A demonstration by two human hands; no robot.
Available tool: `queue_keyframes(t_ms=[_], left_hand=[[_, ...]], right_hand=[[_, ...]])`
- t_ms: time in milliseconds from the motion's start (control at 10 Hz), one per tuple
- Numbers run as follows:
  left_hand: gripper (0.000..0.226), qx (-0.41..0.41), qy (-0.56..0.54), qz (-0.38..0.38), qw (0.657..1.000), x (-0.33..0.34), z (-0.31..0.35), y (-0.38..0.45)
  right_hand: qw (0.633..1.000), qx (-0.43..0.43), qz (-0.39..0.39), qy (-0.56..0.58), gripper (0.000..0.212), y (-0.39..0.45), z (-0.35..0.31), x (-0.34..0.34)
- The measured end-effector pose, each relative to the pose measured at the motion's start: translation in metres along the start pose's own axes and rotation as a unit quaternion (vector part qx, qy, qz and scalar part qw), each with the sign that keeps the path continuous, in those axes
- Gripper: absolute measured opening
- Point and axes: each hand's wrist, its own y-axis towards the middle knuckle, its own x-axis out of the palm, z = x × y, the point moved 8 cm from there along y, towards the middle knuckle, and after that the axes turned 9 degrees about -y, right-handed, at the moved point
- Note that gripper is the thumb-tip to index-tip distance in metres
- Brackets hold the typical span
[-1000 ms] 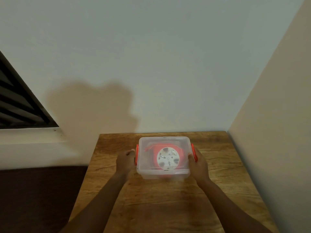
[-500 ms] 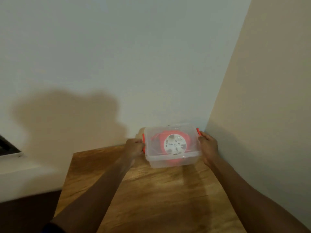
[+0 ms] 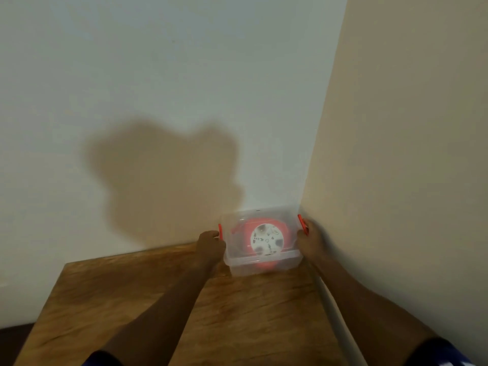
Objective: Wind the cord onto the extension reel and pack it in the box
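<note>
A clear plastic box (image 3: pixel 264 265) with its lid on and red side latches sits at the far right corner of the wooden table (image 3: pixel 237 313), against both walls. Inside lies the orange extension reel (image 3: pixel 266 240) with its white socket face up. My left hand (image 3: pixel 210 247) grips the box's left end beside the red latch. My right hand (image 3: pixel 310 240) grips the right end, squeezed between the box and the beige wall.
A white wall (image 3: pixel 184 101) stands behind the table and a beige wall (image 3: pixel 409 154) runs along its right edge. The table's near and left parts are bare wood. A dark floor strip (image 3: pixel 10 331) shows at lower left.
The box has travelled from the table's middle to the far right corner, carried between both hands. The view has swung right, and the dark window at left has left the frame.
</note>
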Motion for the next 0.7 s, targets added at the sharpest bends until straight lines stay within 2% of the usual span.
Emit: queue_keyframes(t_ms=[200, 300, 400, 500, 600, 700], left_hand=[[0.018, 0.031, 0.027, -0.026, 0.999, 0.005, -0.006, 0.000], [0.037, 0.038, 0.045, -0.025, 0.998, -0.002, -0.001, 0.001], [0.060, 0.072, 0.092, -0.004, 0.993, -0.019, 0.017, -0.008], [0.061, 0.157, 0.165, -0.010, 0.974, -0.049, 0.043, -0.023], [0.060, 0.237, 0.238, 0.017, 0.942, -0.099, 0.077, -0.043], [0.061, 0.329, 0.257, 0.095, 0.904, -0.147, 0.125, -0.062]], right_hand=[[1.000, 0.004, 0.012, -0.002, 0.038, 0.001, 0.015, 0.008], [1.000, -0.014, 0.010, -0.018, 0.044, -0.009, 0.015, 0.006], [0.995, -0.056, 0.027, -0.082, 0.060, -0.020, 0.005, -0.002], [0.981, -0.112, 0.054, -0.149, 0.067, -0.034, -0.014, -0.013], [0.959, -0.191, 0.061, -0.201, 0.069, -0.059, -0.060, -0.014], [0.913, -0.275, 0.094, -0.287, 0.071, -0.081, -0.121, -0.012]])
